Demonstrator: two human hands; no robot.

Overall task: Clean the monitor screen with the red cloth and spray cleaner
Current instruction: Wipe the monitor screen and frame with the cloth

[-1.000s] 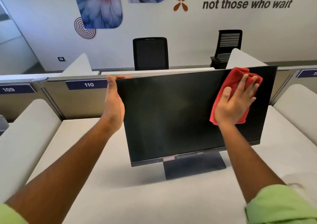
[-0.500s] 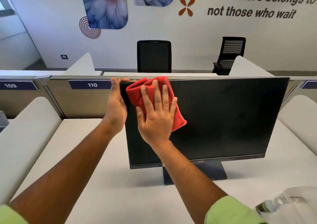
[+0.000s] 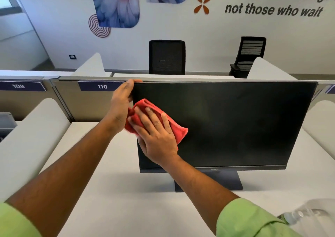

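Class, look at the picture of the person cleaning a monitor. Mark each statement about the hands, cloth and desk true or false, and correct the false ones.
1. The right hand presses the red cloth flat against the monitor. True.
2. The left hand rests on the desk. False: it grips the monitor's upper left corner.
3. The screen is lit. False: it is dark.
4. The cloth is on the screen's left part. True.
5. The divider label beside the left hand reads 112. False: 110.
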